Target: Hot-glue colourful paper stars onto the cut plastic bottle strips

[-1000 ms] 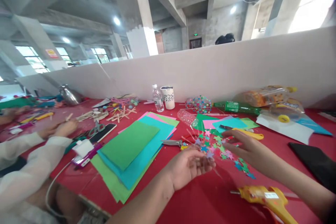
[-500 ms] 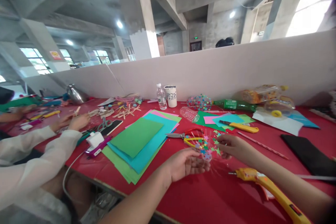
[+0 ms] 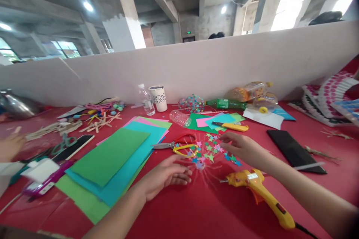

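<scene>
Between my hands stands a clear plastic piece with thin splayed strips (image 3: 200,165), covered in small paper stars (image 3: 209,157) of green, pink, blue and purple. My left hand (image 3: 166,174) is beside it on the left, fingers apart and loosely bent, holding nothing. To the right of the stars, my right hand (image 3: 238,146) hovers low with its fingers stretched out; no object shows in it. Scissors with red and yellow handles (image 3: 179,145) lie just behind, partly overlapped by the strips. A yellow hot glue gun (image 3: 256,186) rests below my right forearm.
Green and blue paper sheets (image 3: 112,153) lie left. Behind are a yellow cutter knife (image 3: 231,126), a cut bottle piece (image 3: 180,118), a green bottle (image 3: 224,103), a water bottle (image 3: 146,101) and a cup (image 3: 158,99). A black phone-like slab (image 3: 294,149) lies right; another person's hand (image 3: 11,145) shows left.
The view has turned to the right. My left hand has drawn away from the star-covered plastic piece, and my right hand's fingers have straightened beside the stars.
</scene>
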The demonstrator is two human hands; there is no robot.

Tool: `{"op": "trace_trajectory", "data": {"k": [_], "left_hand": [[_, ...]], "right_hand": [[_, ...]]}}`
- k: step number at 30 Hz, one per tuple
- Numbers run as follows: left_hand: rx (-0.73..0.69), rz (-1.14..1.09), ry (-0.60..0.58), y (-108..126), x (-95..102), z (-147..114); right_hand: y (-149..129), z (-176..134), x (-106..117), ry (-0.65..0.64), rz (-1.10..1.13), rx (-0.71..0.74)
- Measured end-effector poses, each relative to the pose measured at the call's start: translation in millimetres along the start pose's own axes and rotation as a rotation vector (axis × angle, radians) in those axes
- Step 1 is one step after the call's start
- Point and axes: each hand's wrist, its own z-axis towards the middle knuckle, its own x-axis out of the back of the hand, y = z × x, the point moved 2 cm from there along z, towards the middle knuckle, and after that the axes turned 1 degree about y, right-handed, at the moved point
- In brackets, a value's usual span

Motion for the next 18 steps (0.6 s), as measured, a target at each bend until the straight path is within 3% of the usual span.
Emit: {"op": "trace_trajectory", "data": {"k": [4,8,18], "left_hand": [[-0.015,0.057,0.035,11.5,3.5,2.0],[-0.034,0.124,0.084,16.6,-2.9,10.1],[-0.146,0.291,0.253,27.3,0.7,36.6]], "right_hand": [[22.6,0.7,19.1,0.019,-0.029,-0.006],[32.8,-3.2,19.2,-0.029,-0.042,0.041],[-11.3,-36.8,-5.7,-0.19,-0.092,0.316]]}}
